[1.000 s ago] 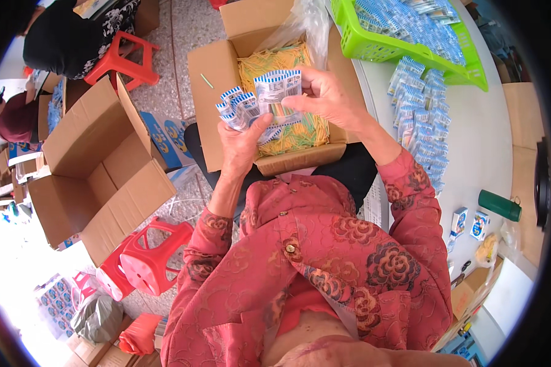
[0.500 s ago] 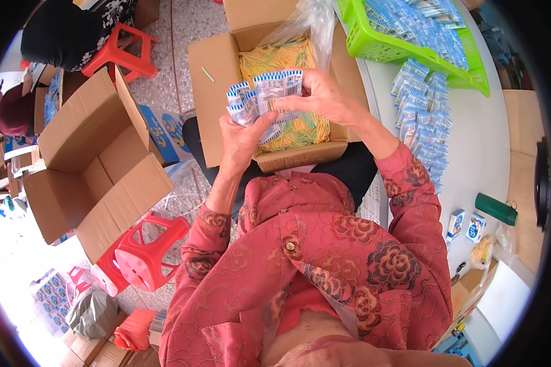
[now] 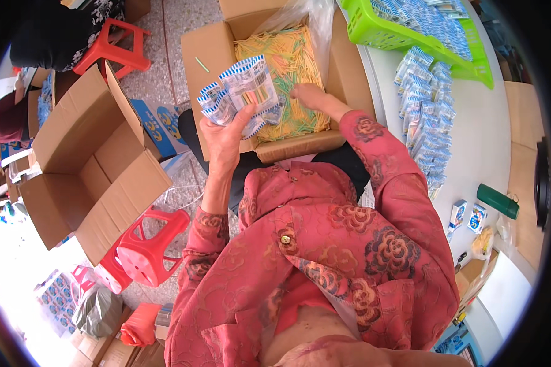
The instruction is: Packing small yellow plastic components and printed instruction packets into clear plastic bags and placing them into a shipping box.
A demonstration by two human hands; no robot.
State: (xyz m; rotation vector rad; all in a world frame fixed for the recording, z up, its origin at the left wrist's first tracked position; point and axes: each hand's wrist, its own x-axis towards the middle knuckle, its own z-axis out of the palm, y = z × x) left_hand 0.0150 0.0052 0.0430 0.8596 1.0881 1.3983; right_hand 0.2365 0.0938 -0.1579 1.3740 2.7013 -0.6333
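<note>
My left hand (image 3: pixel 221 142) is closed on a bunch of small clear packets (image 3: pixel 209 105) with blue-and-white striped edges. Its thumb presses the front packet (image 3: pixel 251 84), where short yellow, orange and green sticks show through the film. To the right, my right hand (image 3: pixel 314 100) is over the open cardboard box (image 3: pixel 300 148), apart from the packets. Its fingers are bent together at the heap of thin yellow and green sticks (image 3: pixel 300 58); anything between the fingertips is too small to make out. One loose green stick (image 3: pixel 202 65) lies on the box's left flap.
On the white table (image 3: pixel 477 140) at right are rows of striped packets (image 3: pixel 423 116), a green basket (image 3: pixel 382 33) full of packets, a green bottle (image 3: pixel 497 202) and small boxes (image 3: pixel 477 218). At left stand an open carton (image 3: pixel 98 177) and red stools (image 3: pixel 147 251). Another person sits at upper left.
My right hand has let go of the packets and moved down to the sticks in the box. My left hand has shifted left with the bunch, and the front packet is tilted.
</note>
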